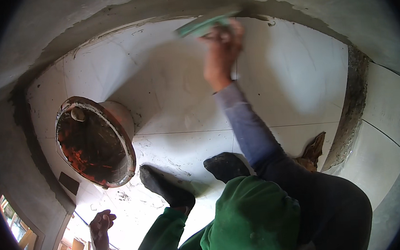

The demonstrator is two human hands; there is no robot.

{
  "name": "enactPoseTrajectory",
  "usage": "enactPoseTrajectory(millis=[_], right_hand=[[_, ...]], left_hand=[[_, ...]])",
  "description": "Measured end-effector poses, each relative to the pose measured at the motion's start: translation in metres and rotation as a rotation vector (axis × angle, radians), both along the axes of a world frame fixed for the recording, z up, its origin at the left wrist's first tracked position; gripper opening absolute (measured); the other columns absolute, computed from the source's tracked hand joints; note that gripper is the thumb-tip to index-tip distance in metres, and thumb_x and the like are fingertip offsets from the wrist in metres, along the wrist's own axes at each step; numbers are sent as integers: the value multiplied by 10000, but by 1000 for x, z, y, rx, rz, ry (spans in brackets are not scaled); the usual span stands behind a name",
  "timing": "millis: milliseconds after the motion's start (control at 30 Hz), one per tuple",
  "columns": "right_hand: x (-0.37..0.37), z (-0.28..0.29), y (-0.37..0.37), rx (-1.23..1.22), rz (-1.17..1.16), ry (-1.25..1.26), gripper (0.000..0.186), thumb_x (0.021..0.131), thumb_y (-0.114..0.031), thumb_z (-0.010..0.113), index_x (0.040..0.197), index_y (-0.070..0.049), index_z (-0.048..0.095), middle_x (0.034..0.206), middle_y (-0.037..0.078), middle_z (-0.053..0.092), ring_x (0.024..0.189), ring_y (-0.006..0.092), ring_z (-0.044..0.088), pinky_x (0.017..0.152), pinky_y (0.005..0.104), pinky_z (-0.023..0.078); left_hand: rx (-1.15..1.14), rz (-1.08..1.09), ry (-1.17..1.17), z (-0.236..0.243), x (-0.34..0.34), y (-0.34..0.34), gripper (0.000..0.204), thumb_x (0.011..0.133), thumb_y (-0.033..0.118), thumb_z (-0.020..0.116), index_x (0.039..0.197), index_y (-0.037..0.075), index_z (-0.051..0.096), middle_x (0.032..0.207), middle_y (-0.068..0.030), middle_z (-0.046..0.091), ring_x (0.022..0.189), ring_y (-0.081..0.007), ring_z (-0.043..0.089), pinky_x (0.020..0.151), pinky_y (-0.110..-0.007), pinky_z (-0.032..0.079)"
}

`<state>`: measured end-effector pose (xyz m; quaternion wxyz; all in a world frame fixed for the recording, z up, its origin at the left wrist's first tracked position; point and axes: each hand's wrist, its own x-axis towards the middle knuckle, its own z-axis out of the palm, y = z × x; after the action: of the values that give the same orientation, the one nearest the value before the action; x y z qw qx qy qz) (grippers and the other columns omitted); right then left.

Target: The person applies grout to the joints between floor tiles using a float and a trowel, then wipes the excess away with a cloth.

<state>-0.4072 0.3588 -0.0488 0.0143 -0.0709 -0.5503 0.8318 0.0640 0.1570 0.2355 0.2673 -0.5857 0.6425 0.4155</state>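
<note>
**A:** Where's the green float?

**B:** The green float (206, 23) sits at the top centre of the frame, flat against the lower edge of the grey plastered wall (293, 0), right where that wall meets the white tiled floor (168, 80). It's blurred, so its exact shape is hard to make out.

**A:** Who has it?

**B:** The right hand (222, 48). Its fingers are curled together around the float's near side, gripping it. The arm reaches up the middle of the picture in a pale blue-grey sleeve (249, 126).

**A:** And the other one?

**B:** The left hand (100, 227) is in the lower left of the frame, well apart from the float. Its fingers are bent in loosely toward the palm and hold nothing that I can see. It's in shade, so I can't tell more.

**A:** What lies around?

**B:** Left of centre, a round pan (95, 142) stands on the tiles, tipped so its inside shows; the inside is rusty and dark, the rim caked with pale mortar. Below centre are two dark shoes (167, 186), both on the floor, with green trouser legs (249, 220) filling the bottom of the picture. To the right of the sleeve a brown scrap (312, 151) lies on the tiles beside a dark, mortar-filled strip (351, 108) that runs between floor tiles at the right.
</note>
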Motion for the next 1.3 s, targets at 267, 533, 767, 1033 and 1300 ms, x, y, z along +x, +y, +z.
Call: enactPoseTrajectory(millis=[267, 533, 767, 1033, 1300], right_hand=[[11, -25, -34, 129, 255, 94, 336, 1024, -87, 669, 1311, -53, 498, 1091, 93, 634, 937, 171, 679, 758, 346, 654], [-46, -9, 44, 44, -176, -26, 435, 996, -47, 675, 1369, -62, 452, 1112, 123, 638, 881, 267, 708, 815, 415, 682], [31, -24, -42, 182, 263, 51, 320, 1022, -44, 674, 1298, -78, 517, 1030, 77, 651, 892, 169, 697, 798, 338, 640], [-49, -13, 110, 98, -162, -92, 427, 1005, -66, 652, 1389, -25, 471, 1268, 162, 622, 1048, 253, 678, 846, 438, 684], [-32, -16, 10, -7, 48, -43, 469, 988, 15, 669, 1366, -54, 399, 1223, 215, 621, 920, 341, 737, 783, 468, 683]], left_hand=[[15, 2, 25, -3, -12, -6, 759, 1011, 648, 642, 1329, -40, 667, 1100, -184, 753, 1118, -292, 716, 1046, -449, 533], [15, -9, -29, 0, -2, -4, 701, 1034, 603, 641, 1331, -31, 665, 1112, -179, 756, 1123, -284, 709, 1035, -455, 529], [23, -64, 37, -5, -29, -8, 703, 1035, 603, 644, 1332, -34, 666, 1110, -175, 755, 1122, -276, 709, 1030, -428, 534], [62, 19, -56, -16, 16, -7, 697, 1024, 592, 663, 1347, -26, 665, 1111, -162, 757, 1111, -273, 707, 1027, -443, 528], [34, 58, -19, -6, 6, -4, 769, 1020, 614, 637, 1368, -71, 636, 1128, -209, 749, 1148, -317, 712, 1070, -478, 536]])
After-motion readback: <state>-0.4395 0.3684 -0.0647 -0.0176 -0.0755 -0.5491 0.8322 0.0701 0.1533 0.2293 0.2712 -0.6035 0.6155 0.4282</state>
